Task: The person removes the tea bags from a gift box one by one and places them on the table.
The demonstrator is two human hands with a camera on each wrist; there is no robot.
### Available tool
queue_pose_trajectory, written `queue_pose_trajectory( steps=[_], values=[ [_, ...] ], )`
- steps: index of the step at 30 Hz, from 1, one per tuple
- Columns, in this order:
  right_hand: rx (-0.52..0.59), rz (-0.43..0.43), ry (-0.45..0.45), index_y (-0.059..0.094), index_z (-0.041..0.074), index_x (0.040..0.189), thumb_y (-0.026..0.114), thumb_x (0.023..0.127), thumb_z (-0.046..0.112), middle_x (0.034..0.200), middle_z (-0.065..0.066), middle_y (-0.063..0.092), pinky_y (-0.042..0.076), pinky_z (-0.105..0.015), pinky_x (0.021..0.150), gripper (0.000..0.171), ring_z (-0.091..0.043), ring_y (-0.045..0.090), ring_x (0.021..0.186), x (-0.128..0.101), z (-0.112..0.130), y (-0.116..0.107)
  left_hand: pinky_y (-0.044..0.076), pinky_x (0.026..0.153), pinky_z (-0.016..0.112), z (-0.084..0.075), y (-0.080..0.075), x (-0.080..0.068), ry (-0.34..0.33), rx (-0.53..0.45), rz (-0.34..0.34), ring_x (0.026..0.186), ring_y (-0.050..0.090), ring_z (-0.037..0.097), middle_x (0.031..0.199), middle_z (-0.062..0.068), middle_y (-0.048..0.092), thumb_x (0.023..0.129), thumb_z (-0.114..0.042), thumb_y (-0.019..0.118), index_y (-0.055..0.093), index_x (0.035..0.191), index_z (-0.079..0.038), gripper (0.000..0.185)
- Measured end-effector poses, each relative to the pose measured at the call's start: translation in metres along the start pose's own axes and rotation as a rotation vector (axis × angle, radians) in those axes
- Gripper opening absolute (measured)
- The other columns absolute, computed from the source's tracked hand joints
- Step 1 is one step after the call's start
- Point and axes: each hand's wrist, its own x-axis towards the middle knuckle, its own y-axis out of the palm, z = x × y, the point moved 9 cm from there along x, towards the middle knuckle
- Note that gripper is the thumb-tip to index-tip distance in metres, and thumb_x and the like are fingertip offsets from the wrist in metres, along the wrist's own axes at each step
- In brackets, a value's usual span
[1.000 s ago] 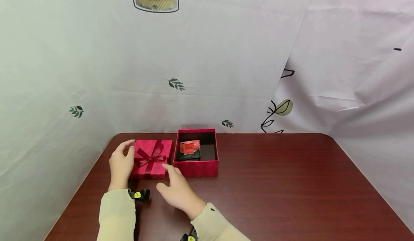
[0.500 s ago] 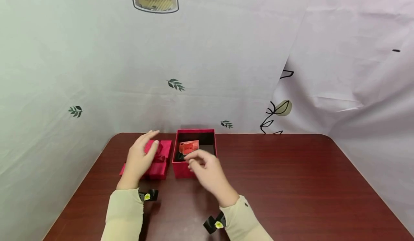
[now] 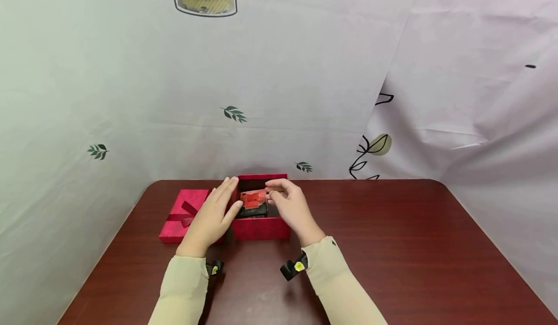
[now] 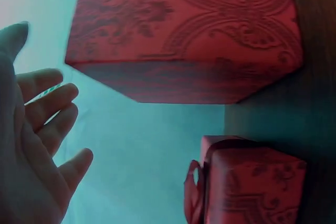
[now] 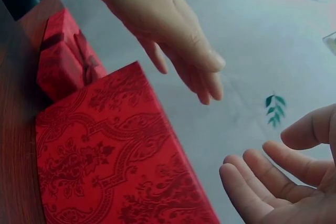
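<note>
Dark red-brown table point(image 3: 392, 247) backed by a pale printed curtain point(image 3: 305, 73) with leaf motifs. On the table, left of centre: open red patterned box point(image 3: 260, 228), standing upright near the far edge. Its outer wall fills the left wrist view point(image 4: 184, 35) and the right wrist view point(image 5: 115, 166). Just beside the box on its left lies the red lid point(image 3: 179, 216) with a dark red ribbon bow, flat on the table, partly hidden by the left forearm. Left hand point(image 3: 215, 213): fingers straight and relaxed, held at the box's left wall; contact cannot be told. Right hand point(image 3: 289, 204): over the open box, fingers loosely curved, tips near a small orange-red packet point(image 3: 254, 198) lying inside on a dark item point(image 3: 254, 212). Whether the fingers actually pinch the packet cannot be told; right wrist view shows them spread and holding nothing.
</note>
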Motion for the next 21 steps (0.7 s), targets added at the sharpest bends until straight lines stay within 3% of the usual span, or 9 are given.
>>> queue_pose_trajectory(
  steps=[4,9,15,21],
  values=[
    [-0.025,0.004,0.043,0.064,-0.007,0.123,0.050,0.100,0.000,0.118,-0.027,0.066,0.057,-0.048,0.093,0.028,-0.045,0.066,0.104,0.011,-0.011,0.005,0.016,0.123,0.058,0.005,0.009,-0.001,-0.037,0.016,0.060,0.154,0.019,0.033,0.165,0.013,0.028,0.103,-0.037,0.055,0.028,0.160,-0.007,0.070],
    [-0.244,0.034,0.151,0.063,-0.002,0.131,0.052,0.101,0.010,0.124,-0.020,0.066,0.056,-0.041,0.087,0.035,-0.034,0.066,0.106,0.018,-0.024,0.012,0.015,0.122,0.061,0.013,0.016,-0.004,-0.064,0.047,0.098,0.155,0.017,0.033,0.166,0.012,0.025,0.104,-0.040,0.052,0.028,0.160,-0.005,0.070],
    [-0.441,0.082,0.284,0.055,-0.004,0.140,0.052,0.103,0.021,0.134,-0.018,0.062,0.054,-0.047,0.094,0.044,-0.029,0.062,0.111,0.024,-0.034,0.020,0.016,0.122,0.061,0.017,0.022,-0.004,-0.053,0.053,0.100,0.154,0.018,0.032,0.166,0.012,0.026,0.105,-0.037,0.052,0.030,0.159,-0.004,0.067],
    [-0.552,0.118,0.350,0.063,-0.004,0.132,0.051,0.104,0.023,0.118,-0.016,0.067,0.054,-0.043,0.089,0.041,-0.023,0.062,0.095,0.030,-0.044,0.023,0.016,0.122,0.060,0.017,0.026,-0.005,-0.051,0.063,0.101,0.154,0.019,0.033,0.167,0.010,0.024,0.107,-0.040,0.047,0.029,0.159,-0.005,0.066]
  ],
)
